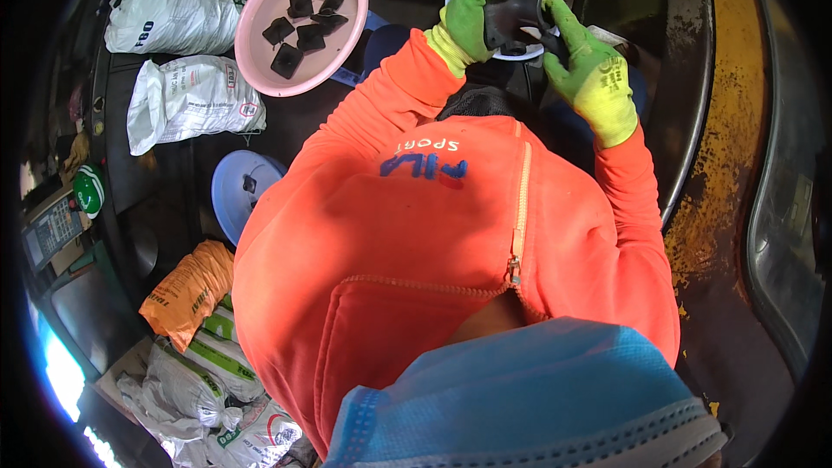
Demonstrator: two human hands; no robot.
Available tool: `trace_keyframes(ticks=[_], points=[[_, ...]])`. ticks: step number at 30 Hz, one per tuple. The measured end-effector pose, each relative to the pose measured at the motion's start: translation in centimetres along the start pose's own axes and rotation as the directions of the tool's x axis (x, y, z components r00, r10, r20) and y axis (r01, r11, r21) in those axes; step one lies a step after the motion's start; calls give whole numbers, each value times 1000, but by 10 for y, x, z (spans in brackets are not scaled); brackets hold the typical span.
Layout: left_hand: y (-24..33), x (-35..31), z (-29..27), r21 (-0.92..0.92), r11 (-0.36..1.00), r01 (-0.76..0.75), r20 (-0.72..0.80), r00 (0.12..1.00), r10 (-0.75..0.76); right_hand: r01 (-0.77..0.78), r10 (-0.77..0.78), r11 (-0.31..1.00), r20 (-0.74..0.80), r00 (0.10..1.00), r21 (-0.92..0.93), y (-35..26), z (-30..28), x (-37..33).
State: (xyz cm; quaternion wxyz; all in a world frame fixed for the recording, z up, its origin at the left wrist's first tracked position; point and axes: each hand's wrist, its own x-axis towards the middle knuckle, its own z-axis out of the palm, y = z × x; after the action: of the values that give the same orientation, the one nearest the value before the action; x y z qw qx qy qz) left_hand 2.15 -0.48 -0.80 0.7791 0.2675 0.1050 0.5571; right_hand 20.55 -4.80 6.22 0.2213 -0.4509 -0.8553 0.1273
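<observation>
Up ahead, a little right of the middle, my left hand (481, 13) in a green and yellow glove is closed around a black moulded part (510, 19) with a rounded body. My right hand (591, 74), gloved the same way, is closed on what looks like a small knife (531, 32); its pale pointed tip lies against the part and its dark handle runs into the fingers. The right thumb or a finger touches the part's right edge. Beneath both hands is a pale blue-rimmed basin (520, 57), its contents mostly hidden.
Left of my arms stands a pink basin (251, 43) with several black square pieces (287, 61). A blue basin (227, 199) holds small dark pieces. White sacks (195, 104) and an orange sack (186, 290) lie along the left. A rusty yellow machine edge (728, 121) runs on the right.
</observation>
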Motion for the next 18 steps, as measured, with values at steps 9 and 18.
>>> trace_keyframes(ticks=[9,18], points=[[8,-5,12,-233,972,13,21,1000,-8,-83,-35,830,200,979,552,4,-16,2],[9,1,14,-245,967,65,65,997,-50,-127,512,367,-86,854,921,0,12,-1]])
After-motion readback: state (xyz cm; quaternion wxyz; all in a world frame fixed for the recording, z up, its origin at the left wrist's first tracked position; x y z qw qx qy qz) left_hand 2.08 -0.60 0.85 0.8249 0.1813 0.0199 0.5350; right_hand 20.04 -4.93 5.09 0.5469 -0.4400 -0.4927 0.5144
